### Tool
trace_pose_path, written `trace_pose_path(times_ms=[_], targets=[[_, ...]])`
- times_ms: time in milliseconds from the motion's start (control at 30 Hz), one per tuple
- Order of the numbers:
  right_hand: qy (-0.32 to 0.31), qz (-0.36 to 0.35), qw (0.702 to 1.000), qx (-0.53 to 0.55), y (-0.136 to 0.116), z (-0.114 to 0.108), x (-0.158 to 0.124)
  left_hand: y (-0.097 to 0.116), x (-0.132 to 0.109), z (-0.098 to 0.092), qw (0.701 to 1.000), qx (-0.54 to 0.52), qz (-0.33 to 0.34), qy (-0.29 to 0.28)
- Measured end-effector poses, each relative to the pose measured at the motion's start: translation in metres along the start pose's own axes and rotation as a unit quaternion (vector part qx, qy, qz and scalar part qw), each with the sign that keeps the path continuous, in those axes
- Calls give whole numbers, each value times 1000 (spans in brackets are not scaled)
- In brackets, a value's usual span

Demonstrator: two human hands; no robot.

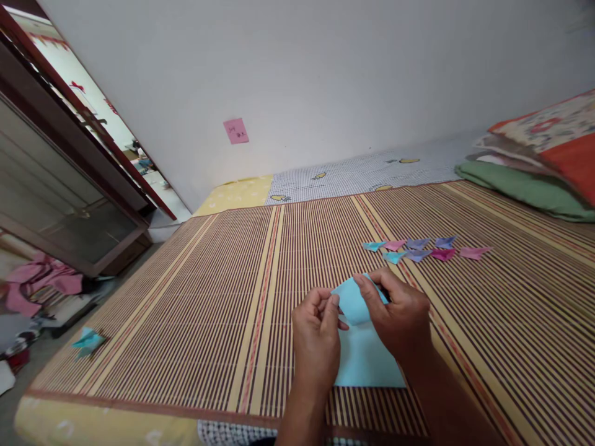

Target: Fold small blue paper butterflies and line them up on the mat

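Observation:
A light blue sheet of paper [354, 305] is held up between my two hands, its top bent over in a curve. My left hand [317, 334] pinches its left corner between thumb and fingers. On the other side, my right hand [400, 313] grips the upper right edge, thumb in front and fingers behind. Below the curve, flat blue paper [367, 362] lies on the striped mat; I cannot tell whether it is the same sheet or another. Beyond my hands, several small folded paper pieces [418, 254] in blue, pink and purple lie in two rows.
The striped mat [223, 310] covers a bed against a grey wall. A crumpled-looking blue folded paper [88, 342] lies near its left edge. Folded bedding [525, 186] is piled at the far right. A pink note [236, 131] is on the wall, with a doorway at left.

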State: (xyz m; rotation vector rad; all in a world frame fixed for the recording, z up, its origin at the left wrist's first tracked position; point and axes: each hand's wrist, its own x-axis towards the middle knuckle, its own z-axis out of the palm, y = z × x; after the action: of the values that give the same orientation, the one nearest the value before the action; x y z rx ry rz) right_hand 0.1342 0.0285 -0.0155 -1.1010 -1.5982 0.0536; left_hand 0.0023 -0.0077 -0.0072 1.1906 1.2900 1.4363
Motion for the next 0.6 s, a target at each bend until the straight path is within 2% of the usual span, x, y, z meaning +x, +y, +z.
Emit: trace_pose_path(times_ms=[67,133,233,333,467,600], targets=[[-15,40,998,40,-1,-1,1,0,1,-2,1000,-16,-12,-6],[-60,105,987,102,-1,-3,3,0,1,-4,999,-35,-23,-19],[-170,202,942,205,2,-7,5,-1,2,-7,998,-38,-24,-35],[-232,242,908,251,4,-9,7,-1,1,-8,999,-24,-19,-41],[-248,226,911,239,0,-8,8,-4,0,-7,999,12,1,-37],[-182,210,940,198,0,-5,8,-8,1,-8,997,69,21,-14]])
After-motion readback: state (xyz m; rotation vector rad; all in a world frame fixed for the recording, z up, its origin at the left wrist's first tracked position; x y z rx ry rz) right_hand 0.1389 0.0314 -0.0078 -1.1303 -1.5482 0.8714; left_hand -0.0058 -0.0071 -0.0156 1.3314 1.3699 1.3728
